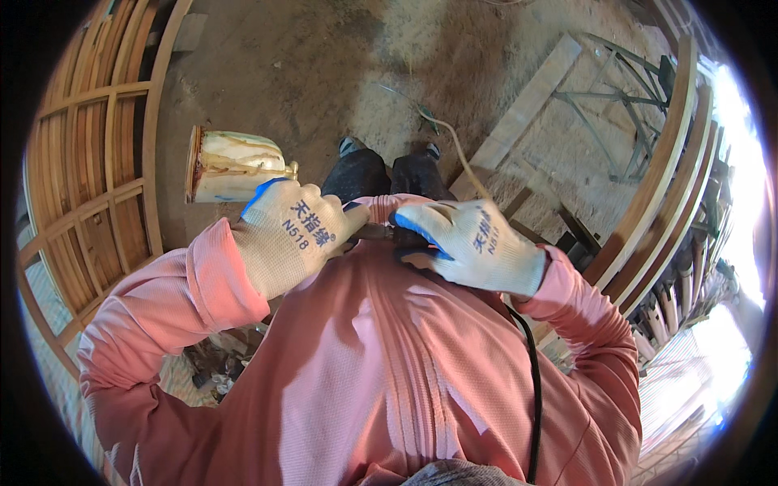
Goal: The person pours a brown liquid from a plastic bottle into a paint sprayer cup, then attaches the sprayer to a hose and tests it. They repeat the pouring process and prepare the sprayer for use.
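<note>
Both hands meet at the front of my waist, in white knit gloves with blue coated palms and dark printing. My left hand (290, 236) is closed, its thumb and fingers pinching one end of a dark strap-like piece (374, 232). From the other side my right hand (480, 243) has its fingers bent around the dark part by the jacket hem. The fingertips hide much of the piece, so I cannot tell exactly what it is. The pink jacket (356, 324) lies under and around both hands.
A white bucket (235, 166) streaked with brown drips stands left of my legs. Wooden frames (150, 146) lean at the far left. Long curved boards (648, 202) and a metal stand (624, 97) are on the right. A pale hose (458, 142) crosses the dirt floor; a black cable (533, 364) runs along my jacket.
</note>
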Demonstrator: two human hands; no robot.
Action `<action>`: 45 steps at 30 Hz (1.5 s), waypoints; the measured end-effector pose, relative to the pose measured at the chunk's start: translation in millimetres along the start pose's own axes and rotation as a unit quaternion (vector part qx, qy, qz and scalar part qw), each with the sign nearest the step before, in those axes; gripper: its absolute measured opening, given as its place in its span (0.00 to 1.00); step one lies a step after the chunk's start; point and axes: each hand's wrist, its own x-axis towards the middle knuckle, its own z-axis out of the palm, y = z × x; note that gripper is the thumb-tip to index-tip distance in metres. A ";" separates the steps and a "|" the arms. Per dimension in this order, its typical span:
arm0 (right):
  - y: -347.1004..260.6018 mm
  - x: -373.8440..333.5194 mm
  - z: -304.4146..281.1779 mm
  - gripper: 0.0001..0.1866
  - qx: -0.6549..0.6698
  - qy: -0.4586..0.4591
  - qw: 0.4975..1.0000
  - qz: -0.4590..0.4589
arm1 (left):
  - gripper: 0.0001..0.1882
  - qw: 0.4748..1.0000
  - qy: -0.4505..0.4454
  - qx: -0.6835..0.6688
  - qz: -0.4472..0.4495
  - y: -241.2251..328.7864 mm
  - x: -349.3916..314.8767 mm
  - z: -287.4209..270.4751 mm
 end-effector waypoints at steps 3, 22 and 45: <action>3.2 -4.5 -7.7 0.30 -0.211 -0.047 0.976 0.027 | 0.19 0.999 -0.014 -0.044 -0.019 1.7 0.0 -4.8; 0.9 -14.1 14.8 0.22 0.041 0.004 0.999 0.024 | 0.15 0.995 0.022 0.091 0.031 21.8 -2.9 -7.2; 16.9 13.0 10.0 0.31 0.524 -0.042 0.779 0.342 | 0.08 0.972 0.105 0.209 0.011 4.9 33.7 -9.8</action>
